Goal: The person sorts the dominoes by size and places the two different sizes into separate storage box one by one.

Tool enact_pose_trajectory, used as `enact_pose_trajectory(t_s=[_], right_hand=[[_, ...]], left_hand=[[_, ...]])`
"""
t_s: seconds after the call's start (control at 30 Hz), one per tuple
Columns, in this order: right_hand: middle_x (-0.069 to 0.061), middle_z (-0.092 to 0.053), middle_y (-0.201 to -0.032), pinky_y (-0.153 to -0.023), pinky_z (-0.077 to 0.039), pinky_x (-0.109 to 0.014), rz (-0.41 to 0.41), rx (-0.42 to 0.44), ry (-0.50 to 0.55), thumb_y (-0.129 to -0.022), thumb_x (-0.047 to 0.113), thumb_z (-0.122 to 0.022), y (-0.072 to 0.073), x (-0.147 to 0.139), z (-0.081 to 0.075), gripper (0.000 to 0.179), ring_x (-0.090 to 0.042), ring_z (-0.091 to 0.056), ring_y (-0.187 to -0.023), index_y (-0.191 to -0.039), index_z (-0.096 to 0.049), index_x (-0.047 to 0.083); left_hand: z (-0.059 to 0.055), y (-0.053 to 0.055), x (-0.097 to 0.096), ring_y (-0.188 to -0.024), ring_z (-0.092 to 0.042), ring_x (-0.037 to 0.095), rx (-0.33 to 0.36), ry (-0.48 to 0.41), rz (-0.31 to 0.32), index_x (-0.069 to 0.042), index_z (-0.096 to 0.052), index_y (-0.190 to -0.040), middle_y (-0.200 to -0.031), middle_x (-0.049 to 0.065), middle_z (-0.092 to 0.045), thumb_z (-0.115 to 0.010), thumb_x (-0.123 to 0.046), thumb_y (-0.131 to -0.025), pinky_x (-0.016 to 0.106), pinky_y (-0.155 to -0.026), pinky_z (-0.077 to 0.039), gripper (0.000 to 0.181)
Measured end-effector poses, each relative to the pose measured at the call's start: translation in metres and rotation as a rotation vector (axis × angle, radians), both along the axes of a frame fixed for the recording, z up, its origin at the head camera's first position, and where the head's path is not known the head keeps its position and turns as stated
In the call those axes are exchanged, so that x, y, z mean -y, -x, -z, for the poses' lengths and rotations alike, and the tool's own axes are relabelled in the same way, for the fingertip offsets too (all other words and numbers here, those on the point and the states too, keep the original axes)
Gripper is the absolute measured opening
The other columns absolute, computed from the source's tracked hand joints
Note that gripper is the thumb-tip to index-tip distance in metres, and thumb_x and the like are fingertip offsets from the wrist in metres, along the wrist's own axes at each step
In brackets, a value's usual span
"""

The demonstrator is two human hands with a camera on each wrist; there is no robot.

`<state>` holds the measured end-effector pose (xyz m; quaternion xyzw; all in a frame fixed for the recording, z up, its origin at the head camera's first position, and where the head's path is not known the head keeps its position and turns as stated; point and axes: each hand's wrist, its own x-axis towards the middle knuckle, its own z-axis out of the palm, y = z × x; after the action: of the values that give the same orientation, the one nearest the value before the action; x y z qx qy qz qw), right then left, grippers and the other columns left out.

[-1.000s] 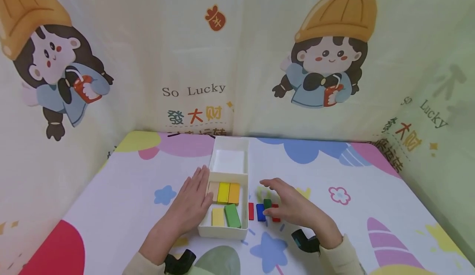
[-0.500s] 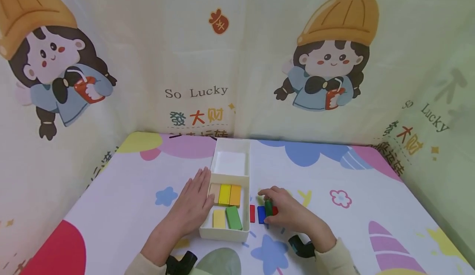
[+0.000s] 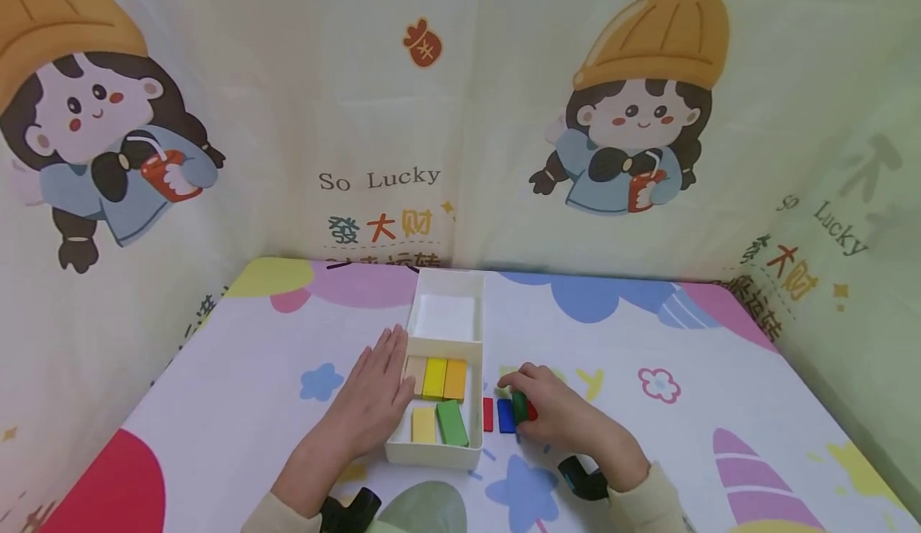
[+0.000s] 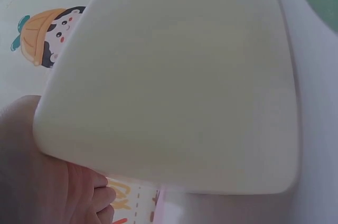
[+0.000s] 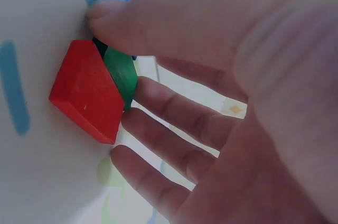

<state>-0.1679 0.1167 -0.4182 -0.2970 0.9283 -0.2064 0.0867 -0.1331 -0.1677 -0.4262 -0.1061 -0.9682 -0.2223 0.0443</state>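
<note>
My left grip, fingers straight, lay along the left side of the smooth white box. My right grip held the dark green block between thumb and fingers at the desk, right of the box, beside a flat blue block. The right wrist view bared a sharp-edged red block, mostly hidden from the head; the left wrist's, the box's rounded corners.

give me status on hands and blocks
Left hand flat against white box. Right hand gripping dark green block. Red block and blue block crowding it.
</note>
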Motion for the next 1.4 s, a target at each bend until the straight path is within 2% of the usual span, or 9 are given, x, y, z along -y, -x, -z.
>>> enact_pose_trajectory(t_s=[0.13, 0.37, 0.53, 0.77, 1.0, 1.4], right_hand=[[0.001, -0.058, -0.111, -0.09, -0.055, -0.036, -0.007, -0.033, -0.001, -0.081, 0.007, -0.077, 0.001, 0.0, 0.001, 0.045, -0.014, -0.048, -0.099, -0.123, -0.063, 0.013], [-0.002, -0.057, -0.107, -0.08, -0.053, -0.028, 0.02, -0.067, 0.062, -0.081, 0.002, -0.073, 0.003, -0.001, 0.001, 0.045, -0.015, -0.052, -0.091, -0.124, -0.062, 0.009], [-0.003, -0.059, -0.113, -0.09, -0.057, -0.035, 0.063, -0.08, 0.062, -0.083, 0.003, -0.073, 0.004, 0.001, -0.001, 0.045, -0.015, -0.056, -0.097, -0.126, -0.062, 0.008], [-0.004, -0.062, -0.125, -0.097, -0.055, -0.041, 0.141, -0.121, 0.1, -0.083, 0.008, -0.077, 0.003, 0.005, -0.007, 0.049, -0.018, -0.061, -0.11, -0.129, -0.06, 0.012], [-0.007, -0.064, -0.129, -0.098, -0.054, -0.042, 0.108, -0.175, 0.176, -0.085, 0.008, -0.076, 0.003, 0.009, -0.011, 0.051, -0.021, -0.062, -0.116, -0.133, -0.058, 0.009], [-0.006, -0.063, -0.131, -0.1, -0.053, -0.043, 0.044, -0.265, 0.179, -0.085, 0.007, -0.076, 0.018, 0.03, -0.035, 0.051, -0.023, -0.06, -0.12, -0.133, -0.058, 0.008]], left_hand=[[0.001, 0.0, 0.0, -0.156, -0.007, 0.031, 0.006, -0.003, 0.002, -0.003, -0.008, -0.158, -0.168, 0.011, -0.009, -0.042, -0.033, -0.104, 0.054, -0.125, -0.014, 0.071], [0.002, 0.001, 0.0, -0.156, -0.007, 0.031, 0.002, -0.002, 0.002, -0.003, -0.008, -0.158, -0.168, 0.011, -0.009, -0.043, -0.033, -0.103, 0.054, -0.125, -0.014, 0.072], [0.002, -0.001, 0.0, -0.156, -0.008, 0.031, -0.003, -0.003, 0.002, -0.003, -0.008, -0.158, -0.168, 0.011, -0.01, -0.043, -0.033, -0.103, 0.054, -0.125, -0.014, 0.072], [0.0, -0.002, 0.0, -0.156, -0.008, 0.031, -0.014, -0.009, 0.001, -0.003, -0.009, -0.159, -0.168, 0.01, -0.01, -0.044, -0.032, -0.103, 0.053, -0.125, -0.014, 0.072], [0.002, -0.002, 0.001, -0.156, -0.008, 0.031, 0.0, -0.015, 0.002, -0.003, -0.009, -0.159, -0.168, 0.011, -0.01, -0.043, -0.033, -0.103, 0.054, -0.125, -0.014, 0.071], [0.001, -0.002, 0.0, -0.156, -0.008, 0.031, 0.008, -0.009, -0.003, -0.003, -0.009, -0.158, -0.168, 0.011, -0.01, -0.043, -0.032, -0.104, 0.054, -0.125, -0.013, 0.071]])
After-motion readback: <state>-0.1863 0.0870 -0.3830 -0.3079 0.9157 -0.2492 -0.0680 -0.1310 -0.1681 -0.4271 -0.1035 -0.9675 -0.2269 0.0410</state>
